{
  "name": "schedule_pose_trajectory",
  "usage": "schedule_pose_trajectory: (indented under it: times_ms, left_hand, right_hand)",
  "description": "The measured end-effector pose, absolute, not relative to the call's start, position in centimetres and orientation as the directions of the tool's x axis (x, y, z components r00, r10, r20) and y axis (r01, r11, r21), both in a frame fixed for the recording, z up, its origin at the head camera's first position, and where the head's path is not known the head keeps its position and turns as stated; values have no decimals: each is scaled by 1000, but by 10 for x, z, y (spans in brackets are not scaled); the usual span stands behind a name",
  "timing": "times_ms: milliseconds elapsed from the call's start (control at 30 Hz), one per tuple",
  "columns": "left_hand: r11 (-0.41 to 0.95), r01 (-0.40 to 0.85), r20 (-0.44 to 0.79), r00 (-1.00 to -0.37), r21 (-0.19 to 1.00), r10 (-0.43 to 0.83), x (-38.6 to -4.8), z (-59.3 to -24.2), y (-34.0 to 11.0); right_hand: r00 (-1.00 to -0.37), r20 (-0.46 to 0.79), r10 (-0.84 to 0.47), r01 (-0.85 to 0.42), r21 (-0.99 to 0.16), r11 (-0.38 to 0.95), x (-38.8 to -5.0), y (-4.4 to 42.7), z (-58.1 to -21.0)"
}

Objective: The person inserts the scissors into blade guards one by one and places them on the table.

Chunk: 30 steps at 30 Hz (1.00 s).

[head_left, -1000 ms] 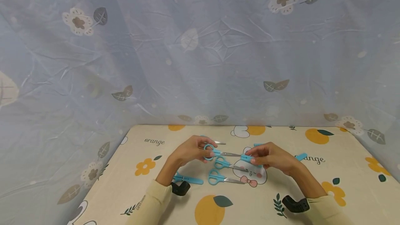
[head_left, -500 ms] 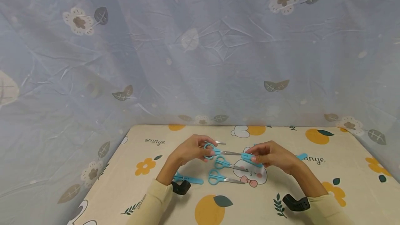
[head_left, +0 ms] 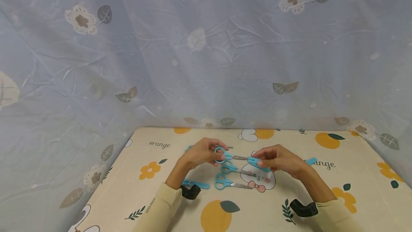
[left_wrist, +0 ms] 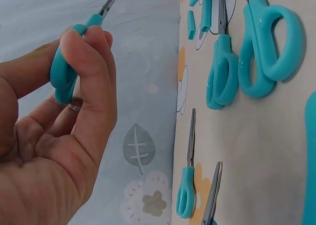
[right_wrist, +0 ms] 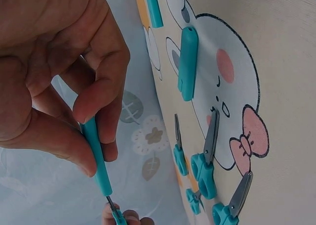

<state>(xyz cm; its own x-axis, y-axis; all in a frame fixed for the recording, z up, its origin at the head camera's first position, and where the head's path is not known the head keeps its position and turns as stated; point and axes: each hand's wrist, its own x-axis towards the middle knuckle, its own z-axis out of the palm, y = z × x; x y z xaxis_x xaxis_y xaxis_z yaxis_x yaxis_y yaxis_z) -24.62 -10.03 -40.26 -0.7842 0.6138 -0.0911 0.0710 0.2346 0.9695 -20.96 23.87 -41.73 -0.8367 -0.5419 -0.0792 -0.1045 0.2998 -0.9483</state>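
In the head view, my left hand (head_left: pixel 204 152) holds a pair of scissors (head_left: pixel 227 157) by its light-blue finger loops, blades pointing right. Thumb and fingers of my right hand (head_left: pixel 283 161) pinch a light-blue blade cover (head_left: pixel 254 161). The blade tips are inside the cover's mouth, while the metal near the pivot is still bare, as the right wrist view also shows on the cover (right_wrist: pixel 100 160). Below the hands, two uncovered pairs of scissors lie on the table, an upper pair (head_left: pixel 227 168) and a lower pair (head_left: pixel 222 182).
Near my left wrist lies a pair of scissors in its cover (head_left: pixel 199 184). Another loose cover (head_left: pixel 311 161) is by my right forearm. More bare scissors (left_wrist: pixel 186 190) lie beyond my left hand. A patterned cloth (head_left: pixel 264 210) covers the table, with a curtain (head_left: pixel 206 63) behind.
My left hand has moved slightly right with the scissors, and less bare blade shows outside the cover. My right hand has stayed nearly in place, the cover tilting a little.
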Motion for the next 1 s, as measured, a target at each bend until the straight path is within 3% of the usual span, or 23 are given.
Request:
schedule_pose_trajectory:
  times_ms: [1000]
  left_hand:
    - [236, 54, -112, -765, 970, 634, -243, -411, -89]
  right_hand:
    - [-841, -90, -533, -107, -939, 327, -209, 234, -422]
